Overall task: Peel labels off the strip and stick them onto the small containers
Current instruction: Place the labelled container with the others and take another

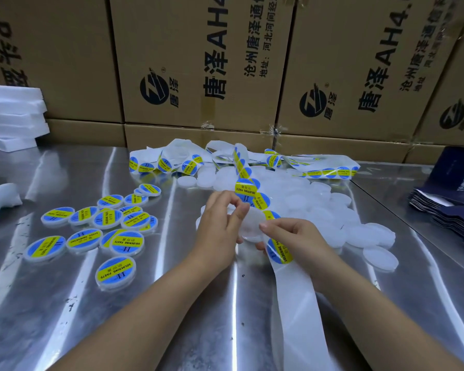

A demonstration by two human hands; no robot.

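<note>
- Gripping a blank container in the left hand, fingers curled round its rim, right beside the right hand
- Pinching the label strip between right thumb and forefinger at the container's edge, with the next label just under that hand and empty backing trailing toward the body
- Could land crooked or off-centre if pressed down before lining up with the container's top
- Might fold onto itself or cling to a fingertip once peeled free
- May rip the backing if tugged hard against the twisted strip beyond both hands
- Risk of knocking the blank pile just right of the right hand
</note>
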